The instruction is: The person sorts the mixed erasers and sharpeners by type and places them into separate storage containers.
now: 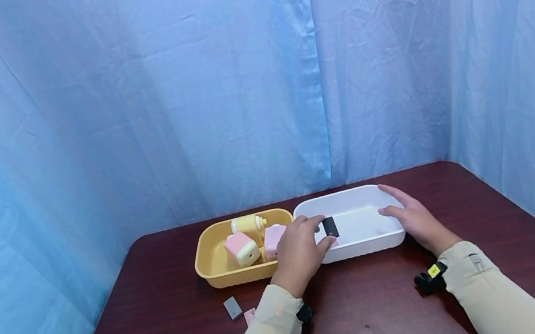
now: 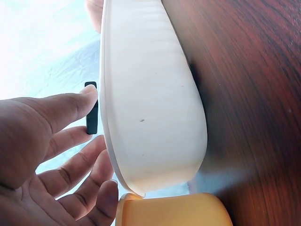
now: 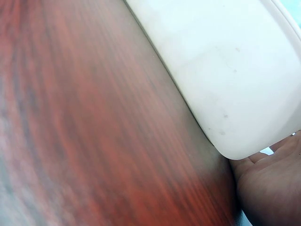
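Note:
My left hand (image 1: 298, 252) pinches a small flat black block (image 1: 330, 227) between thumb and forefinger, over the left end of a white tray (image 1: 362, 247). In the left wrist view, the black block (image 2: 92, 110) stands edge-on beside the tray's rim, and the other fingers are loosely bent. At the tray's right end, my right hand (image 1: 421, 223) holds the wall, thumb over the rim and fingers outside. The right wrist view has that hand (image 3: 277, 183) partly hidden behind the white tray (image 3: 235, 84). A pink piece barely shows by the left thumb.
Left of the white tray stands a yellow tray (image 1: 241, 277) holding a pink-and-cream cube (image 1: 243, 249), a yellow cylinder (image 1: 245, 224) and a lilac block (image 1: 273, 239). A grey block (image 1: 233, 308) and a pink piece (image 1: 249, 316) lie on the dark red table (image 1: 167, 328). Blue curtains (image 1: 230, 78) hang behind.

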### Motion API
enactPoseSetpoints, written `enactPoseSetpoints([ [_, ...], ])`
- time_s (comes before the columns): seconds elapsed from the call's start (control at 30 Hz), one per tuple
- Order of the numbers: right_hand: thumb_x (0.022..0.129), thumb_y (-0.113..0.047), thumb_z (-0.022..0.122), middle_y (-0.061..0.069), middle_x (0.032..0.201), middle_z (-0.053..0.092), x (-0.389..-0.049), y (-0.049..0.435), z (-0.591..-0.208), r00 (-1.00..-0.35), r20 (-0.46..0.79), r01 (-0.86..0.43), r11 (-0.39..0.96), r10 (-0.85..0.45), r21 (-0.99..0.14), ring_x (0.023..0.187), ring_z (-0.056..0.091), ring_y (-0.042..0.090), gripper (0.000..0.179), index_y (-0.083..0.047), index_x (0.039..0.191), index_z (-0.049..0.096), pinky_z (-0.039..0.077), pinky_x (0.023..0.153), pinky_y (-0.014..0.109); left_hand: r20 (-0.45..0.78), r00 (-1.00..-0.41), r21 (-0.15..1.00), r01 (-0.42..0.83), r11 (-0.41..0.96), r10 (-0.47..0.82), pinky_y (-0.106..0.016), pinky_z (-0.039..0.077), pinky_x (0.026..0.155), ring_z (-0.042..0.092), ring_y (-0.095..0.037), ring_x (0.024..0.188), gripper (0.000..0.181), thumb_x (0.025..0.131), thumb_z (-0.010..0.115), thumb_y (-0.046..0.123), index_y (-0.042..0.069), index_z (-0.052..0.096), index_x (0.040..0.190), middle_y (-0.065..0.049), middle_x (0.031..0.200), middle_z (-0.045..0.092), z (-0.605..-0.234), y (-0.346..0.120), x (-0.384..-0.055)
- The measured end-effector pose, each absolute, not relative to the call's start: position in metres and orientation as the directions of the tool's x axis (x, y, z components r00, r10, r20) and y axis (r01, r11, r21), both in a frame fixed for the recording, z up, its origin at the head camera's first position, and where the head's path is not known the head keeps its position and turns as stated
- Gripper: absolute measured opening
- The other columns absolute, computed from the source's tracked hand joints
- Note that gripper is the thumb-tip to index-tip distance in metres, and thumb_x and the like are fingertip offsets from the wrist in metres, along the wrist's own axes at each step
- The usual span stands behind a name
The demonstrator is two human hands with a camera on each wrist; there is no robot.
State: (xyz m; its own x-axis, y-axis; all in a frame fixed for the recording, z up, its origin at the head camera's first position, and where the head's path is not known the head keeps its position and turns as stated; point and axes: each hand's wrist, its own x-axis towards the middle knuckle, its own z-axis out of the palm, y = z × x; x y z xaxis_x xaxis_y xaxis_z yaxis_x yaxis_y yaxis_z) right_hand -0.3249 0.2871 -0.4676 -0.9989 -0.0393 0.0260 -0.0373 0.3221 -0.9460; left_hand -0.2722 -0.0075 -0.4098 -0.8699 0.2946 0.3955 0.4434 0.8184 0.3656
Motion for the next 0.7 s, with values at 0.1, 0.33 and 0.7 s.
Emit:
enactPoseSetpoints([
  [0.1,0.103,-0.022,0.059,0.015,0.173,0.015,-0.3242,0.2868,-0.4669,-0.999,0.026,-0.038,0.326,-0.04,-0.945,0.155,0.022,0.039,0.076,-0.026,0.167,0.018,0.023,0.121,0.065,0.39,-0.873,0.362,0.438,0.823,0.293,-0.03,0.057,0.075,0.066,-0.014,0.09,0.046,0.088,0.084,0.04,0.024,0.074,0.13,0.0,0.103,0.073,-0.4099,-0.0073,-0.2722],
  [0.33,0.103,-0.024,0.059,0.014,0.173,0.016,-0.3244,0.2877,-0.4676,-0.999,0.018,-0.029,0.332,-0.037,-0.943,0.155,0.022,0.038,0.076,-0.024,0.167,0.018,0.023,0.121,0.065,0.394,-0.87,0.36,0.444,0.82,0.297,-0.029,0.057,0.076,0.067,-0.014,0.09,0.046,0.088,0.084,0.039,0.022,0.074,0.13,-0.001,0.104,0.073,-0.4113,-0.0069,-0.2739],
  [0.7,0.103,-0.021,0.059,0.014,0.173,0.016,-0.3236,0.2858,-0.4655,-0.999,0.022,-0.033,0.318,-0.037,-0.947,0.155,0.021,0.038,0.076,-0.025,0.167,0.018,0.022,0.122,0.065,0.397,-0.869,0.352,0.443,0.825,0.297,-0.029,0.057,0.075,0.066,-0.014,0.089,0.046,0.088,0.083,0.04,0.023,0.074,0.129,0.0,0.103,0.071,-0.4122,-0.0063,-0.2734],
])
